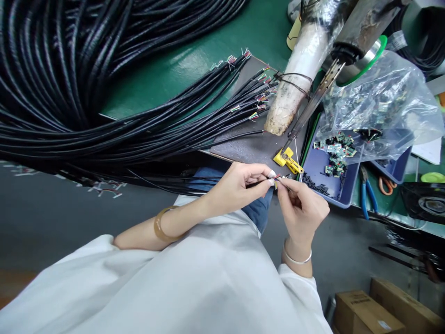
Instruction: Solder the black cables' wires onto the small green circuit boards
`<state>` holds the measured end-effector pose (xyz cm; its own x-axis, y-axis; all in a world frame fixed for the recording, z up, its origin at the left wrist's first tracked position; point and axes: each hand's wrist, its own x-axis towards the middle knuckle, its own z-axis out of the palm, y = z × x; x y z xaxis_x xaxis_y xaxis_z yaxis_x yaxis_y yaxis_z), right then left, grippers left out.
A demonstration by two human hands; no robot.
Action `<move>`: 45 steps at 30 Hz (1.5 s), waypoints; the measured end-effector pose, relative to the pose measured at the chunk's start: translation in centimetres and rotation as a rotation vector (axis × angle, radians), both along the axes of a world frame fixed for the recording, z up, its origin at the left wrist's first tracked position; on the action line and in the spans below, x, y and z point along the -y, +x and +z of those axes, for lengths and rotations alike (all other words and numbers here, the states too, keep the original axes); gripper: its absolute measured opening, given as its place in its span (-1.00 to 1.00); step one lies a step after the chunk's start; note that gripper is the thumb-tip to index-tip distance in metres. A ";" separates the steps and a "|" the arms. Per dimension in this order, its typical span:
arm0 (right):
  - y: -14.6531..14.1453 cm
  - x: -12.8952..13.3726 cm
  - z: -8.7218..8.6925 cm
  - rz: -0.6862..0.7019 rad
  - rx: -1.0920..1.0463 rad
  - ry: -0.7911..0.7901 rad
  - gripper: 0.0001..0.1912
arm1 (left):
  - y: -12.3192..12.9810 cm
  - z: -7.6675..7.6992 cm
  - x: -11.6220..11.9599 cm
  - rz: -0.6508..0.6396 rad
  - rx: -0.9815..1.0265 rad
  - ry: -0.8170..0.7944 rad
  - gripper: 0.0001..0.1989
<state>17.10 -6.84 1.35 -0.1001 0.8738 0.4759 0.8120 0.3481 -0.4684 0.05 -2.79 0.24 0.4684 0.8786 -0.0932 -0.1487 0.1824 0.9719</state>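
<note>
My left hand (245,183) pinches the end of a thin black cable, where small coloured wires (277,177) stick out past the fingertips. My right hand (303,204) is closed at the same spot, thumb and forefinger pressed together on those wires. Whether it also holds a small part is too fine to tell. Both hands meet over my lap at the table's front edge. Just above them, a yellow holder (288,160) stands under a soldering iron (316,99). Many black cables (167,125) with stripped, coloured ends lie to the left.
A purple tray (350,188) at the right holds small green circuit boards (336,155) and black pieces (316,185). Beside it are a plastic bag (389,102), blue-handled pliers (367,195) and orange-handled scissors (385,185). A wrapped duct (292,83) hangs low over the table. Cardboard boxes (368,313) stand below.
</note>
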 end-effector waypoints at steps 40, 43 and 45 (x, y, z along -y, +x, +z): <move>0.6 1.2 -0.5 -0.040 -0.048 0.100 -0.69 | 0.2 -1.0 0.3 0.142 -0.016 0.063 -0.87; 0.0 1.4 -0.2 -0.181 -0.365 0.134 -0.66 | 0.2 -0.9 0.2 0.157 -0.055 0.092 -0.86; -0.5 1.4 0.1 -0.232 -0.468 0.141 -0.74 | 0.3 -0.8 0.1 0.158 -0.068 0.090 -0.86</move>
